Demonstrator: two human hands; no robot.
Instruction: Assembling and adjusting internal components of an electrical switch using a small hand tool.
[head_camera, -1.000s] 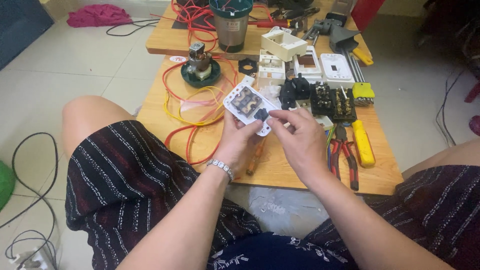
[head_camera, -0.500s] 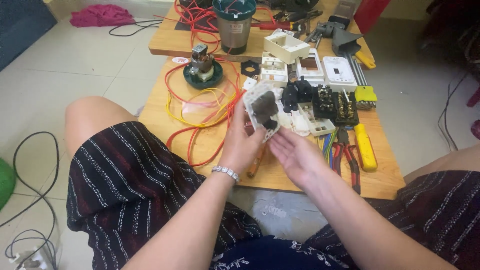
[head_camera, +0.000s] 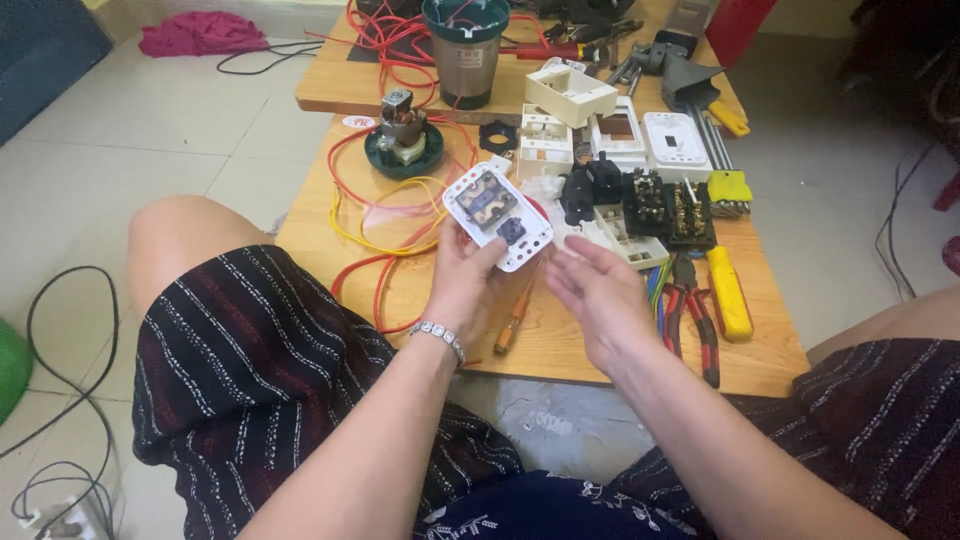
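Hands meet in the middle of the frame, over the near half of a low wooden table. The left hand holds a white switch plate by its lower edge, tilted up, fingers closed around it. The right hand is open and flat, holding nothing, just beside the plate but not touching it. An orange screwdriver lies under the hands, near the table's front edge. Red pliers and a yellow tool lie at right, close to the right edge. Bare wood shows at lower right. Red wires loop at left.
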